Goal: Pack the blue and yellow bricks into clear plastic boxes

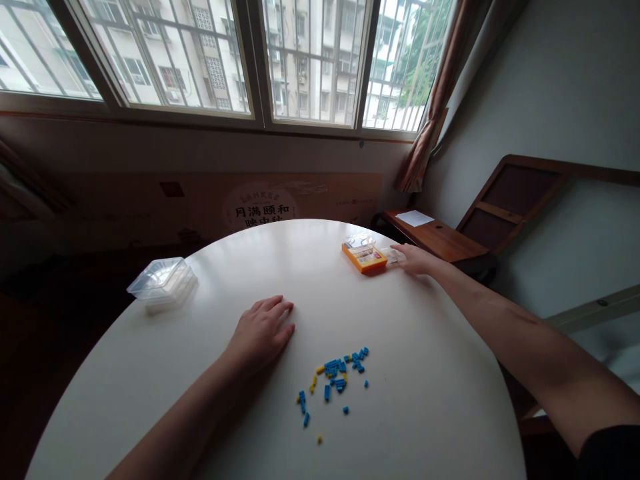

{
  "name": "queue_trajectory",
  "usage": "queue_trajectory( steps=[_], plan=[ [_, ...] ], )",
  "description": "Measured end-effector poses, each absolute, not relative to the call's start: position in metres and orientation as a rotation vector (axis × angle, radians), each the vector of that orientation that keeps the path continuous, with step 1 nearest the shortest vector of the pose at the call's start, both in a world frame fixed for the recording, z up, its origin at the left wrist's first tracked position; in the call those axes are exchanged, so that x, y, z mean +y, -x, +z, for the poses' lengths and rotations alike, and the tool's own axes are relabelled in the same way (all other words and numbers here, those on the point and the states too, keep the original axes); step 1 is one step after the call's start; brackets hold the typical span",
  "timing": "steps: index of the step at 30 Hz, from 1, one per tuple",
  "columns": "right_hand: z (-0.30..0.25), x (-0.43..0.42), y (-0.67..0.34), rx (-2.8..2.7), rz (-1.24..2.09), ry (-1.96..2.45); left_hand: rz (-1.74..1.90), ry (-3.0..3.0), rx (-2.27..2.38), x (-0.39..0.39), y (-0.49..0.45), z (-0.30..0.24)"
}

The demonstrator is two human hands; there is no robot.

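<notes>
Clear plastic wrapping lies on the far right part of the round white table, just beside the right end of the orange box. It looks crumpled, so I can make out no long axis for it; the box's longer side seems to slant from far left to near right. My right hand is plainly the nearer one, reaching in from the right with its fingertips at the wrapping, though from my feed I cannot tell whether they pinch it or only touch it. My left hand rests open and empty on the tabletop, well to the left and closer to me. Between that hand and the near edge, off to its right, I see scattered blue and yellow bricks. Farther out, a clear plastic container sits at the left rim.
</notes>
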State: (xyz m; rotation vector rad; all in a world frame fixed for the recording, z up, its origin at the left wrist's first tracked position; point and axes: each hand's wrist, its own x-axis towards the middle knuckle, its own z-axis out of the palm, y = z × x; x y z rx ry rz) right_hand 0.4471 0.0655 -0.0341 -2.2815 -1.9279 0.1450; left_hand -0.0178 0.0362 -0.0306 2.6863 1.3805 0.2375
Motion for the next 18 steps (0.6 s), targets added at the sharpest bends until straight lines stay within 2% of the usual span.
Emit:
queue_trajectory(
  steps=[10,18],
  plan=[
    [-0.021,0.022,-0.449,-1.95,0.211,2.371,0.242,-2.682,1.368,0.037,0.018,-0.031],
    [-0.001,0.021,-0.389,-1.921,-0.079,2.302,0.274,-2.677,1.356,0.037,0.019,-0.03]
  ],
)
